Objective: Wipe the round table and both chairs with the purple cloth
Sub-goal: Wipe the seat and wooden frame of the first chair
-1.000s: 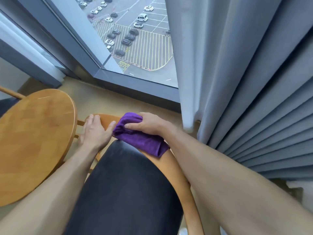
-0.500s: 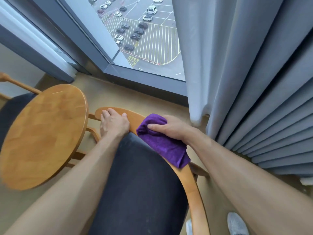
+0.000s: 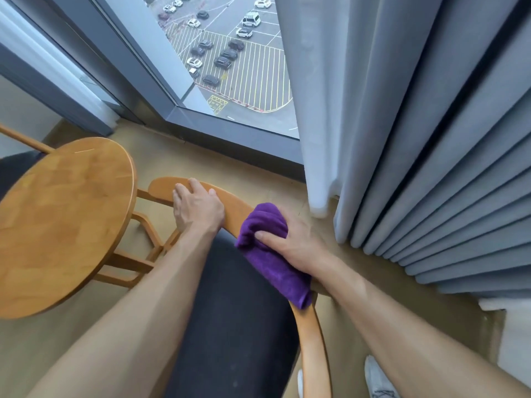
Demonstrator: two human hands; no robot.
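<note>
Below me stands a chair with a dark seat [image 3: 238, 326] and a curved wooden backrest rail [image 3: 311, 340]. My right hand [image 3: 296, 242] grips the purple cloth [image 3: 270, 254] and presses it onto the rail's right part. My left hand [image 3: 196, 206] lies flat on the rail's left end, fingers stretched over the wood. The round wooden table [image 3: 63, 222] stands to the left. Behind it, the dark seat and wooden rail of a second chair [image 3: 20, 142] peek out.
Grey curtains [image 3: 416, 139] hang close on the right, reaching the floor. A floor-to-ceiling window [image 3: 230, 61] with a dark frame runs ahead. The tan floor [image 3: 218, 165] lies between chair and window. My white shoes [image 3: 379, 380] show at the bottom.
My right hand has slid the cloth to the right along the backrest rail. My left hand stays on the rail's left end. The camera has shifted, bringing the table further into view.
</note>
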